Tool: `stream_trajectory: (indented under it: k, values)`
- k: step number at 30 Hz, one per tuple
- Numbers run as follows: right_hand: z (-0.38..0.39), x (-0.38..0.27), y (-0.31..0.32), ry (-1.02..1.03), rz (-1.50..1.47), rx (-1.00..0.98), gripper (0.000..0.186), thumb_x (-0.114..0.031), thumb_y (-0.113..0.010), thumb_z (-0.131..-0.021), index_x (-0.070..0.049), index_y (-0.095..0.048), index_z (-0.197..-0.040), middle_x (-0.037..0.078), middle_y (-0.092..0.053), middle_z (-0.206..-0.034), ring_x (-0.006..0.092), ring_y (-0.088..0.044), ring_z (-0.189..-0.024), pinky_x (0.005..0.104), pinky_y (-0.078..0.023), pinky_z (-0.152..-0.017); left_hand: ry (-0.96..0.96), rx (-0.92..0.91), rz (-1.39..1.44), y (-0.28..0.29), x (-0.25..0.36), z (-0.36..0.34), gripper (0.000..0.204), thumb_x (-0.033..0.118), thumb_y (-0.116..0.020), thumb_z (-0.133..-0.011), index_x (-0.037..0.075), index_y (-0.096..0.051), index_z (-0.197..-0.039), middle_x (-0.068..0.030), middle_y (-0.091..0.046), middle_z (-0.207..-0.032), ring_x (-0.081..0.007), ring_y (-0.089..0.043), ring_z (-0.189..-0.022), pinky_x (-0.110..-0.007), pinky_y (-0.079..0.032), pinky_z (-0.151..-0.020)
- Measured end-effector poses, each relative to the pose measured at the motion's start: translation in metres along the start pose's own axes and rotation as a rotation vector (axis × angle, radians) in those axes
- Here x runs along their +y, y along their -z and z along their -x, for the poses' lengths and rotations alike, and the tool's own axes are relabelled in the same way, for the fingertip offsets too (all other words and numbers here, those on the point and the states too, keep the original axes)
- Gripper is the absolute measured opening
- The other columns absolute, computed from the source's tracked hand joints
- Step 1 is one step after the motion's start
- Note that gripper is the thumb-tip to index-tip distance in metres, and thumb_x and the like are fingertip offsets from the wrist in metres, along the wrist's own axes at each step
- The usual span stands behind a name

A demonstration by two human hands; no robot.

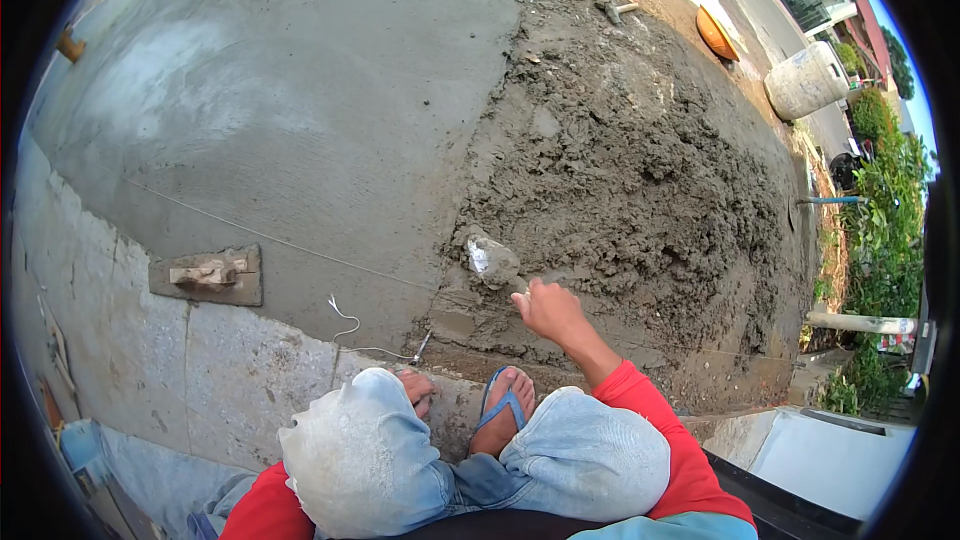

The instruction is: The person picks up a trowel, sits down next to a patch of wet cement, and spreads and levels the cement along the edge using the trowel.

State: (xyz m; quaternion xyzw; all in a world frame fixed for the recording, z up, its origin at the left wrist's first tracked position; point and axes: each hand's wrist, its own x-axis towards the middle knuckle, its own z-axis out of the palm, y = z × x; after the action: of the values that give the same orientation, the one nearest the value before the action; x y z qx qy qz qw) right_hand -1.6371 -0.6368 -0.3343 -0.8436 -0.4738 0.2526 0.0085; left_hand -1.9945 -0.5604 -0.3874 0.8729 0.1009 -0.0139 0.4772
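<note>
My right hand (pixel 553 314) is closed round the handle of a trowel, its arm in a red sleeve reaching forward from the lower right. The trowel's shiny, mortar-smeared blade (pixel 490 258) rests where the smooth wet concrete (pixel 300 70) meets rough, lumpy concrete (pixel 640 170). My left hand does not show; only a red sleeve (pixel 268 508) appears at the lower left. A float with a wooden grip (pixel 208 274) lies to the left, on the smooth concrete by the slab's edge. A taut string (pixel 280 238) crosses low over the surface.
A loose white cord (pixel 345 320) runs to a metal pin (pixel 423 346) near my feet. A hammer (pixel 620 11) lies at the far side. Beyond are an orange basin (pixel 715 35) and a whitish drum (pixel 805 81). An older concrete slab (pixel 240 370) borders the near left.
</note>
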Motion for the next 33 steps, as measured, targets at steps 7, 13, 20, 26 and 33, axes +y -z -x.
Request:
stream_trajectory:
  k: [7, 13, 20, 26, 33]
  values:
    - [-0.009, 0.024, 0.021, 0.299, 0.416, -0.051, 0.040, -0.042, -0.061, -0.099, -0.002, -0.059, -0.104, 0.020, -0.072, -0.080, 0.0379, -0.074, -0.074, 0.0507, -0.059, -0.063, 0.100, -0.043, -0.086, 0.002, 0.003, 0.007, 0.029, 0.014, -0.073, -0.080, 0.011, -0.062, -0.107, -0.0076, -0.065, -0.099, -0.0323, -0.065, -0.097, -0.054, -0.052, -0.085]
    - [-0.132, 0.057, 0.043, 0.144, 0.245, 0.181, 0.051, -0.044, -0.057, -0.101, 0.005, -0.062, -0.090, 0.026, -0.069, -0.073, 0.0405, -0.072, -0.070, 0.0482, -0.057, -0.060, 0.052, 0.008, -0.042, -0.012, -0.004, -0.005, 0.028, 0.015, -0.074, -0.081, 0.012, -0.062, -0.106, -0.0059, -0.065, -0.096, -0.0303, -0.065, -0.094, -0.056, -0.050, -0.085]
    - [-0.045, 0.014, 0.026, 0.007, -0.122, -0.524, 0.065, -0.046, -0.050, -0.103, 0.010, -0.060, -0.072, 0.021, -0.062, -0.056, 0.0356, -0.066, -0.051, 0.0492, -0.053, -0.055, 0.036, 0.192, 0.024, 0.033, 0.048, 0.014, 0.024, 0.017, -0.071, -0.078, 0.014, -0.061, -0.100, -0.0035, -0.062, -0.086, -0.0248, -0.063, -0.086, -0.047, -0.046, -0.093]
    - [-0.009, -0.025, 0.044, 0.209, 0.272, -0.234, 0.044, -0.042, -0.059, -0.099, 0.003, -0.059, -0.099, 0.026, -0.071, -0.081, 0.0432, -0.073, -0.074, 0.0544, -0.057, -0.064, 0.122, 0.101, -0.034, 0.021, 0.043, 0.041, 0.024, 0.019, -0.069, -0.077, 0.014, -0.061, -0.099, -0.0030, -0.060, -0.084, -0.0231, -0.062, -0.084, -0.044, -0.044, -0.095]
    - [-0.117, -0.003, 0.031, 0.301, 0.428, 0.078, 0.032, -0.035, -0.064, -0.097, -0.003, -0.057, -0.100, 0.020, -0.071, -0.080, 0.0373, -0.073, -0.071, 0.0471, -0.059, -0.059, 0.132, 0.015, -0.054, -0.017, 0.012, 0.031, 0.024, 0.020, -0.068, -0.076, 0.014, -0.061, -0.097, -0.0023, -0.059, -0.082, -0.0212, -0.061, -0.081, -0.041, -0.041, -0.098]
